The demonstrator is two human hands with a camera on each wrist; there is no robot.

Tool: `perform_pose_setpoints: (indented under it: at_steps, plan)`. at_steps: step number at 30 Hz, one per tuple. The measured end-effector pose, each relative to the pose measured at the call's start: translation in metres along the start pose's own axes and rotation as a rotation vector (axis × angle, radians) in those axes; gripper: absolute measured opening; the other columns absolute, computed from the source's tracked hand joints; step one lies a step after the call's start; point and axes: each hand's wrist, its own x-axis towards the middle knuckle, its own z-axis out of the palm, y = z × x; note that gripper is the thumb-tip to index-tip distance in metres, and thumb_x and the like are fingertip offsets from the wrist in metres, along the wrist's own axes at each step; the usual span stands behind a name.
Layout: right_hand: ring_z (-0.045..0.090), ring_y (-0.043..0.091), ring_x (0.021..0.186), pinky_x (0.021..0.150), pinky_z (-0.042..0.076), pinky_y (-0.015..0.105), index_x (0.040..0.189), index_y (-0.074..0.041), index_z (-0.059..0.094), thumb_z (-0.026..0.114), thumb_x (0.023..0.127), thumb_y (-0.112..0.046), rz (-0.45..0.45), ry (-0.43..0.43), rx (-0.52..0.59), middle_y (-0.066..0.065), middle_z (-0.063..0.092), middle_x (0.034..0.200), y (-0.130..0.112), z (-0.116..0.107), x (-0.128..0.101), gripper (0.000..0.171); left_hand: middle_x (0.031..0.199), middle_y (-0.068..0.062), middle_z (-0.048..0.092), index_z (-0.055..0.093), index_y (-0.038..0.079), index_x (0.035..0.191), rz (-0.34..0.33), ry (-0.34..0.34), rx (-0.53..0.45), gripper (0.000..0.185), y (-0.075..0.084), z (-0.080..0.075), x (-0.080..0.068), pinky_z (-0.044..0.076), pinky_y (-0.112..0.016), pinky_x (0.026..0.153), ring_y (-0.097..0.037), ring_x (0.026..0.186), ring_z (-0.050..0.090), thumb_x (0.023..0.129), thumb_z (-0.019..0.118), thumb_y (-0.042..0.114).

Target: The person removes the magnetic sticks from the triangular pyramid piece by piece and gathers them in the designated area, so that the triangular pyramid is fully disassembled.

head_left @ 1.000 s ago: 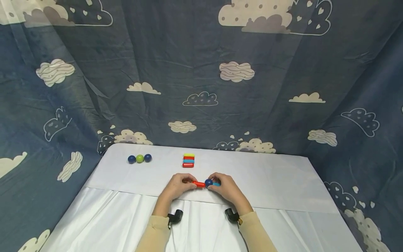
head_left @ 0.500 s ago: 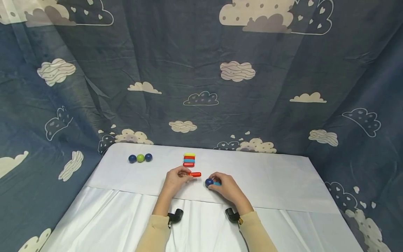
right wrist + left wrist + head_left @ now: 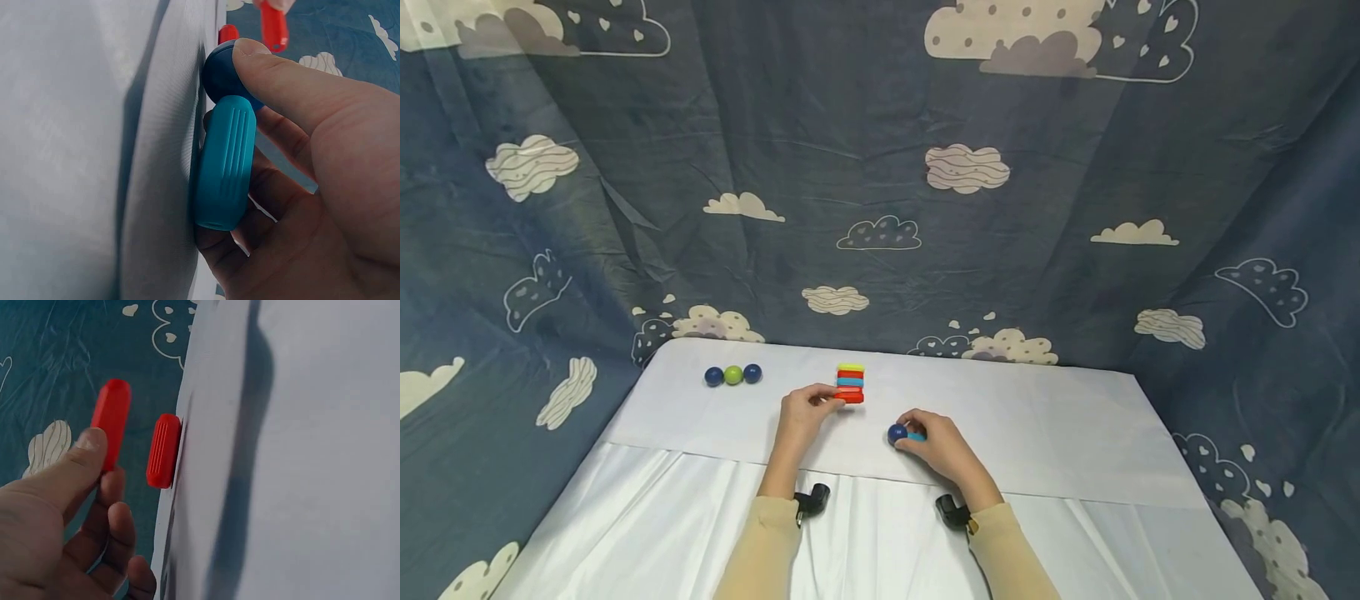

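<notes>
My left hand [image 3: 800, 418] pinches a red ribbed stick [image 3: 115, 412] between thumb and fingers. It holds the stick above the table, at the near end of a row of short sticks [image 3: 851, 374] coloured yellow, red and blue. Another red stick [image 3: 164, 450] from that row lies close beside it in the left wrist view. Thumb and fingers of my right hand [image 3: 942, 446] grip a dark blue ball [image 3: 222, 74], low over the table. A light blue ribbed stick [image 3: 226, 165] is joined to or touching this ball and points back toward the palm.
Two dark blue balls [image 3: 752, 373] with a green ball [image 3: 733, 375] between them sit in a line at the back left. White cloth covers the table [image 3: 1037, 425]. Behind it hangs a dark curtain [image 3: 880, 183] with a cloud print.
The red stick, at first touching the dark blue ball, came away from it. My left hand carried it back and left to the row of sticks. My right hand has stayed in place.
</notes>
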Motion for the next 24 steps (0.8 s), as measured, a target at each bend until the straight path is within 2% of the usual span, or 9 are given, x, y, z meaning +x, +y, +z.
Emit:
perform_pose_setpoints:
  at_steps: [7,13,19,24]
  plan:
    - [0.057,0.016,0.093,0.093,0.055,0.04,0.12,-0.02,0.073,0.084,0.092,-0.029,-0.006,0.008,0.003,-0.003,0.066,0.098,0.001,0.001,-0.001,0.031,0.092,-0.007,0.079,0.084,0.008,0.104,0.003,-0.015,0.101,0.017,-0.011,0.006,0.01,0.049,-0.024,0.071,-0.014,0.081,0.061,0.089,0.086,0.015]
    - [0.057,0.016,0.093,0.093,0.055,0.04,0.12,-0.02,0.073,0.084,0.093,-0.029,-0.007,0.008,0.006,-0.003,0.066,0.097,0.001,0.001,0.0,0.031,0.091,-0.008,0.078,0.083,0.007,0.104,0.006,-0.025,0.119,0.016,-0.016,0.012,0.011,0.049,-0.027,0.069,-0.014,0.077,0.061,0.09,0.085,0.015]
    - [0.057,0.016,0.092,0.091,0.054,0.039,0.119,-0.02,0.073,0.084,0.093,-0.029,-0.011,0.012,0.008,-0.003,0.065,0.096,0.001,0.0,0.0,0.03,0.088,-0.006,0.078,0.081,0.008,0.102,0.017,0.016,0.131,0.015,-0.016,0.014,0.013,0.051,-0.026,0.07,-0.013,0.075,0.063,0.089,0.085,0.014]
    - [0.056,0.016,0.091,0.089,0.053,0.038,0.119,-0.02,0.073,0.084,0.093,-0.029,-0.008,0.01,0.006,-0.004,0.064,0.094,0.001,0.001,-0.001,0.03,0.091,-0.007,0.079,0.081,0.008,0.102,0.015,0.051,0.15,0.015,-0.016,0.017,0.013,0.055,-0.032,0.076,-0.016,0.08,0.068,0.088,0.086,0.013]
